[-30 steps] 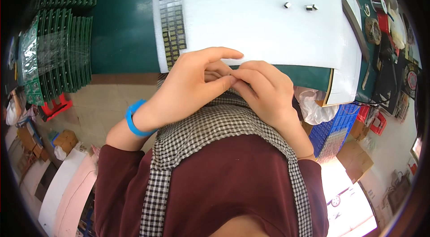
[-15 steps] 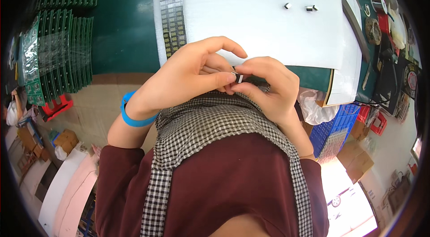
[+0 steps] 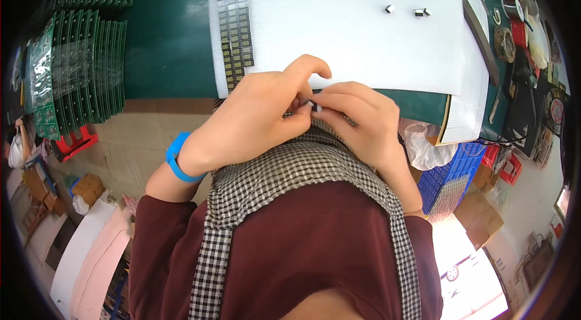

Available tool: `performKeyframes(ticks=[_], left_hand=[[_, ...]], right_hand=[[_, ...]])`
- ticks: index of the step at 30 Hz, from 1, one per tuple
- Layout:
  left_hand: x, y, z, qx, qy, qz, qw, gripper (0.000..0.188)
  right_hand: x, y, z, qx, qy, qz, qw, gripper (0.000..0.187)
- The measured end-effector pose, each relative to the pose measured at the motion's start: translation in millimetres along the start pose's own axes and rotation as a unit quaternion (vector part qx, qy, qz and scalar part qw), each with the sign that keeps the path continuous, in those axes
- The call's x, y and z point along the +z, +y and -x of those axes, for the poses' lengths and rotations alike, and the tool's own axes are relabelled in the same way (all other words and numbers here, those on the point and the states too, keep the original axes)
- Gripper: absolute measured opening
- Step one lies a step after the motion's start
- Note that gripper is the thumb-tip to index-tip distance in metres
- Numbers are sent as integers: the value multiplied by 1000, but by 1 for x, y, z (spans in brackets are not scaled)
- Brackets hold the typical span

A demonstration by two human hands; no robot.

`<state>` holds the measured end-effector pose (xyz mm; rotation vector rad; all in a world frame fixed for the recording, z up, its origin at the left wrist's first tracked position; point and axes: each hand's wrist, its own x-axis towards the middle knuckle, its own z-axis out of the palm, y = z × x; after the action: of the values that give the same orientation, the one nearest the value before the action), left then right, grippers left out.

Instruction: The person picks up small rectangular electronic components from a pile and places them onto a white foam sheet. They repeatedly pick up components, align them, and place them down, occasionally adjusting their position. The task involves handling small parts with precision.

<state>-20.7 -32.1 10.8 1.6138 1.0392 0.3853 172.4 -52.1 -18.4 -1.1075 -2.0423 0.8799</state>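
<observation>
A small black-and-white block (image 3: pixel 316 106) is pinched between my two hands, close to the front of my checked apron. My right hand (image 3: pixel 363 117) grips it between thumb and index finger. From the other side, the thumb and bent fingers of my left hand (image 3: pixel 257 108) close on its end, with the index finger arched above. My fingers partly cover the block. Similar loose blocks (image 3: pixel 390 9) lie scattered over the white foam sheet (image 3: pixel 339 42) beyond my hands.
Strips of black film with yellow markings (image 3: pixel 235 29) run along the foam's left side. Green circuit boards (image 3: pixel 91 66) stand in rows at the left of the green table (image 3: pixel 169 35). A dark bar (image 3: pixel 480 39) lies at the right; a blue crate (image 3: pixel 457 169) stands below.
My left hand has rolled inward, its thumb now bent and drawn back. The block has shifted slightly left and turned between my fingers.
</observation>
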Motion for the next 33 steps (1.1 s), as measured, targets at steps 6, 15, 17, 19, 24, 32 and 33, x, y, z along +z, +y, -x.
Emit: performKeyframes(ticks=[6,15,17,19,24,32,33], left_hand=[[-10,-12,-7,110,222,-201,948,29],[6,-38,18,117,213,-549,800,29],[13,-48,17,151,224,-637,721,29],[10,-44,15,159,182,-674,698,29],[-11,-28,14,123,129,-559,810,19],[3,-24,-3,-101,46,457,883,23],[5,-26,-4,-101,45,463,879,24]], right_hand=[[-8,6,1,248,5,-261,933,21],[2,3,-1,280,66,-274,918,17],[2,4,-1,265,72,-235,932,17],[2,6,-1,215,83,-169,958,18],[6,12,-4,73,128,-58,987,21],[8,6,-8,-57,153,4,987,25],[8,6,-8,-54,150,3,987,25]])
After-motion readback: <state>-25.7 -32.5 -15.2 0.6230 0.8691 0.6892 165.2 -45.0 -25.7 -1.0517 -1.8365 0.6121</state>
